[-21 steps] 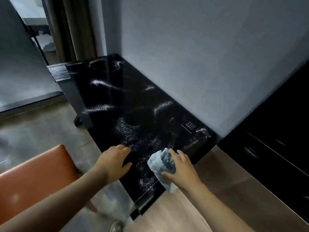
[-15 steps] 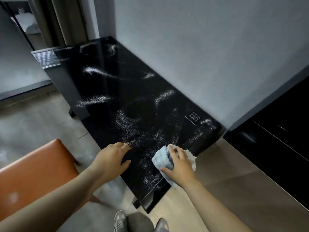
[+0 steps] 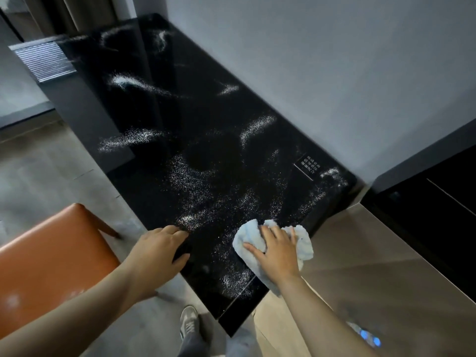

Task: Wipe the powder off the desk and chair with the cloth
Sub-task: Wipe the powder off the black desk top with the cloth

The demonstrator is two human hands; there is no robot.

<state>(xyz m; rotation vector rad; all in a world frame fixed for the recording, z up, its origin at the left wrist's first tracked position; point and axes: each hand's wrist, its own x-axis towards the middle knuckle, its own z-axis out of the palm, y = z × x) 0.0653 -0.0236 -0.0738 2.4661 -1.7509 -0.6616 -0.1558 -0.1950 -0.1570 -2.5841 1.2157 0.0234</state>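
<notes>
right hand (image 3: 277, 253): fingers spread, pressing cloth (image 3: 302, 243), desk (image 3: 206, 119) 5 o'clock
left hand (image 3: 157, 251): i see bent fingers resting, 7 o'clock edge
powder (image 3: 190, 181): streaks toward 12

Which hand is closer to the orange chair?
Left. The left hand rests on the desk's near edge, just beside the chair. The right hand presses the cloth on the desk, farther off to the right.

We see a dim, cool scene; the glossy black desk (image 3: 211, 161) mirrors pale light at its far left corner; outer edges bow and blur.
</notes>
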